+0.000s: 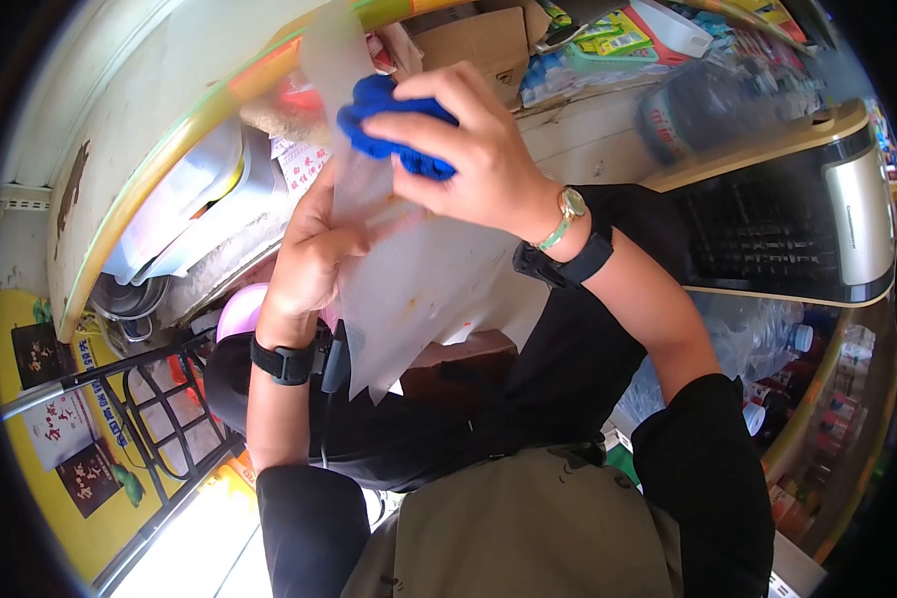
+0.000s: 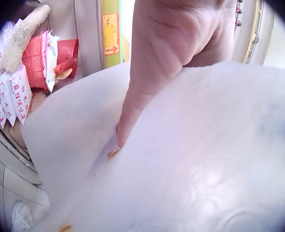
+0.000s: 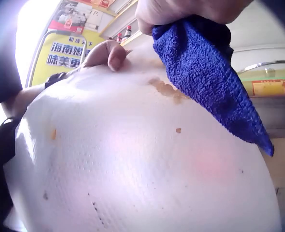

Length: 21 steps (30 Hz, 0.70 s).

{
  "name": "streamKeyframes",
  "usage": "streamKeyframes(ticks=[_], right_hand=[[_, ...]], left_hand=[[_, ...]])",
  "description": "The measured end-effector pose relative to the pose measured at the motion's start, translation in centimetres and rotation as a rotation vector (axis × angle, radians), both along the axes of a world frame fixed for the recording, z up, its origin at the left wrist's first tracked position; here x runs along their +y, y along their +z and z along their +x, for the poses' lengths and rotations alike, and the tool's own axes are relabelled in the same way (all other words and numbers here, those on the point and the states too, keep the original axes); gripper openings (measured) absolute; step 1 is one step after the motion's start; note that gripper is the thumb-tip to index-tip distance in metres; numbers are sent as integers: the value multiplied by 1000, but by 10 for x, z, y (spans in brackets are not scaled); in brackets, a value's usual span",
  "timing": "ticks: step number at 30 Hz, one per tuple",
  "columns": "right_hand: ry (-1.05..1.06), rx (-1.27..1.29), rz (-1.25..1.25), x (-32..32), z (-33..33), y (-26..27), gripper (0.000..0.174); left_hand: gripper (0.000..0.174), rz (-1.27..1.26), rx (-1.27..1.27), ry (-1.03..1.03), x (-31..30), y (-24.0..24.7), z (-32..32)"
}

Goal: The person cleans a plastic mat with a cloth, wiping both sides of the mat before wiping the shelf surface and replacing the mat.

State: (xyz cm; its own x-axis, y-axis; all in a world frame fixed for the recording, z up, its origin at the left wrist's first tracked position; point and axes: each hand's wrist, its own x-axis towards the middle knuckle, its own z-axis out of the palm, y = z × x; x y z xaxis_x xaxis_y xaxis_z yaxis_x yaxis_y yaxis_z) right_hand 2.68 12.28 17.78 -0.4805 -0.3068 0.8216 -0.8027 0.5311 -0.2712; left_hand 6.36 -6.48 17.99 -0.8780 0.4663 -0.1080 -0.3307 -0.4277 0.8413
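Note:
A translucent whitish plastic sheet (image 1: 429, 289) stretches between the hands in the head view, above the person's lap. My left hand (image 1: 309, 249) pinches its left edge, with the thumb lying on the face near a brown spot in the left wrist view. A bunched blue cloth (image 1: 374, 112) is in my right hand (image 1: 483, 149), over the upper part of the sheet. In the right wrist view a corner of this cloth (image 3: 205, 72) hangs beside a brown stain (image 3: 167, 90). Smaller specks dot the sheet's surface (image 3: 128, 150).
Beyond the sheet sit a cardboard box (image 1: 473, 50) and a large water bottle (image 1: 703, 110). A black and silver appliance (image 1: 777, 214) stands at the right, above bottles. At the left are plastic tubs (image 1: 194, 199) and a black metal rack (image 1: 164, 419).

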Motion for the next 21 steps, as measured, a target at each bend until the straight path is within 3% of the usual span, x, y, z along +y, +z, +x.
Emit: streamKeyframes(ticks=[3,11,16,21], right_hand=[[146,58,25,-5,14,0,40],[-30,-6,-60,7,-5,2,32],[-87,-64,-60,9,-10,-7,27],[-147,-71,-47,17,-9,-3,30]], left_hand=[[88,-86,17,-55,-12,-15,-2],[97,-62,88,-93,0,-4,1],[96,83,42,-93,-3,-1,-8],[96,229,52,42,-21,19,-17]])
